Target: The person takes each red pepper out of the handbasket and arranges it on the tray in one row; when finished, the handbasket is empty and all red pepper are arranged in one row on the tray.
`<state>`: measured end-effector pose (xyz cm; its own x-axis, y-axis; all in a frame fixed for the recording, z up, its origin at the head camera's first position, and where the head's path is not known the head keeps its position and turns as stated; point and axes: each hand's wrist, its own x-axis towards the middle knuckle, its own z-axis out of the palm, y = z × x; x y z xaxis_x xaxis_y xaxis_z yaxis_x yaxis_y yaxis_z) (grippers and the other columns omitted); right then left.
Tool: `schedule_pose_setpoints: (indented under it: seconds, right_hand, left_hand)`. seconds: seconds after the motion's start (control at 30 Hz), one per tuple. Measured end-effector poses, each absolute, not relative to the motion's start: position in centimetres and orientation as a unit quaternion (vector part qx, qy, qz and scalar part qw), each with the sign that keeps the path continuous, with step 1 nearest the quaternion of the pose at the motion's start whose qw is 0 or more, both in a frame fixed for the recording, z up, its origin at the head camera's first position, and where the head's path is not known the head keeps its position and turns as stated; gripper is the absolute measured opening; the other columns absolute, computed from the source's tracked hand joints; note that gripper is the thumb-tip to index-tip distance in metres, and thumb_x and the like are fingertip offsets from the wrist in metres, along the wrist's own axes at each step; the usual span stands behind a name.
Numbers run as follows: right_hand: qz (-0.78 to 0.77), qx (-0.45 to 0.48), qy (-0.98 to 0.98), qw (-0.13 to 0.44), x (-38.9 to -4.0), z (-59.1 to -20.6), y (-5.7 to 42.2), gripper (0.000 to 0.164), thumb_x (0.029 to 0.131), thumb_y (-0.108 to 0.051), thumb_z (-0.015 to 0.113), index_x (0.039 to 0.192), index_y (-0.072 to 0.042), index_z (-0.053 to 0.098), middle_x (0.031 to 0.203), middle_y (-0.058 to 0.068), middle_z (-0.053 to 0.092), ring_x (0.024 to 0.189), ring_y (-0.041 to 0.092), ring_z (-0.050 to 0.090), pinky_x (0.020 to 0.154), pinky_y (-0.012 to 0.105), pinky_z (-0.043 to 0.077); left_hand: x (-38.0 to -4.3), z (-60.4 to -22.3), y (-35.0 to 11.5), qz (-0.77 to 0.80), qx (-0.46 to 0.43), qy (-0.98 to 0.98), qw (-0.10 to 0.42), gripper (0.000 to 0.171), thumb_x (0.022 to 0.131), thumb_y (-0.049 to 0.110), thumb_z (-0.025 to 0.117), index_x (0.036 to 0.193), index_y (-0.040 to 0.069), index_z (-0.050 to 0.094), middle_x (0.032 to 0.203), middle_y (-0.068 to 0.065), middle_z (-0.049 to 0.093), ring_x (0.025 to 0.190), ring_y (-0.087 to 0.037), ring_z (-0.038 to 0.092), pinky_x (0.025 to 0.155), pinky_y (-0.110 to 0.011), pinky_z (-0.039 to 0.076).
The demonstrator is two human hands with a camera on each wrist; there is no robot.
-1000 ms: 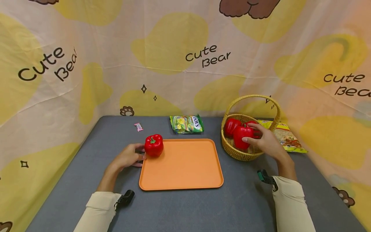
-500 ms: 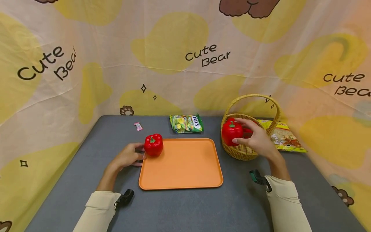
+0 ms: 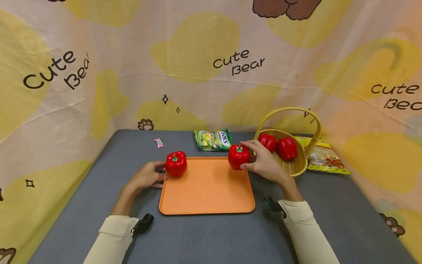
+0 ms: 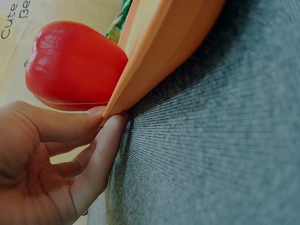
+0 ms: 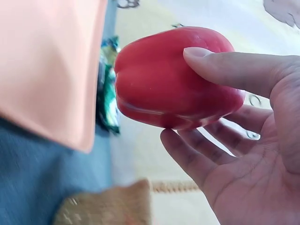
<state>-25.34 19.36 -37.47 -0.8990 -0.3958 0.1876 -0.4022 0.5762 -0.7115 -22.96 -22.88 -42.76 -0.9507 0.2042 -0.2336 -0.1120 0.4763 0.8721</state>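
Note:
My left hand (image 3: 146, 176) pinches the left rim of the orange tray (image 3: 207, 194) between thumb and fingers, as the left wrist view (image 4: 61, 164) shows. A red bell pepper (image 3: 176, 164) with a green stem sits on the tray's back left corner, close to that hand. Over the tray's back right corner, my right hand (image 3: 263, 161) holds a second red bell pepper (image 3: 239, 157) up off the surface. In the right wrist view, its thumb lies on one side of this pepper (image 5: 164, 79) and its fingers on the other.
A wicker basket (image 3: 298, 167) with an arched handle holds more red peppers (image 3: 287, 149) at the back right. Beside it lies a yellow food packet (image 3: 324, 157). Behind the tray are a green candy bag (image 3: 212, 140) and a small pink wrapped candy (image 3: 159, 142).
My right hand has lifted a pepper out of the basket and carried it left, to above the tray's right back corner. The left hand has stayed at the tray's rim.

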Motion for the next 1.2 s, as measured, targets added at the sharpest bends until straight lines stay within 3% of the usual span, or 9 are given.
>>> schedule_pose_setpoints:
  seconds: [0.33, 0.73, 0.97, 1.2]
  right_hand:
    - [0.421, 0.234, -0.875, -0.034, -26.1, -38.9, 15.1, 0.081, 0.080, -0.004, 0.088, 0.152, 0.003, 0.051, 0.145, 0.021, 0.049, 0.134, 0.043, 0.055, 0.110, 0.057, 0.054]
    - [0.404, 0.245, -0.880, -0.049, -26.3, -40.1, 10.8, 0.078, 0.081, -0.010, 0.091, 0.149, -0.005, 0.054, 0.144, 0.015, 0.052, 0.134, 0.037, 0.057, 0.107, 0.053, 0.057]
    - [0.402, 0.250, -0.879, -0.063, -26.5, -40.2, 8.8, 0.079, 0.081, -0.008, 0.090, 0.149, -0.006, 0.052, 0.145, 0.015, 0.059, 0.160, 0.041, 0.022, 0.119, 0.061, 0.043]
    - [0.413, 0.243, -0.874, -0.078, -26.4, -40.6, 7.8, 0.078, 0.081, -0.006, 0.090, 0.148, -0.005, 0.050, 0.145, 0.010, 0.055, 0.135, 0.032, 0.054, 0.109, 0.049, 0.056]
  left_hand:
    - [-23.0, -42.8, -23.0, 0.510, 0.030, 0.846, 0.152, 0.059, 0.099, 0.000, 0.065, 0.152, -0.015, 0.042, 0.140, -0.034, 0.054, 0.104, -0.031, 0.072, 0.075, -0.040, 0.068]
    - [-22.6, -42.5, -22.9, 0.508, 0.024, 0.848, 0.151, 0.059, 0.099, 0.000, 0.065, 0.152, -0.014, 0.043, 0.140, -0.034, 0.055, 0.105, -0.033, 0.072, 0.076, -0.039, 0.067]
    - [-22.7, -42.6, -22.9, 0.510, 0.023, 0.846, 0.152, 0.057, 0.099, -0.001, 0.064, 0.151, -0.014, 0.044, 0.140, -0.034, 0.055, 0.104, -0.031, 0.072, 0.075, -0.039, 0.067]
    - [-22.9, -42.7, -22.8, 0.516, 0.027, 0.842, 0.154, 0.056, 0.099, -0.001, 0.063, 0.150, -0.015, 0.044, 0.140, -0.034, 0.054, 0.103, -0.030, 0.071, 0.075, -0.039, 0.068]
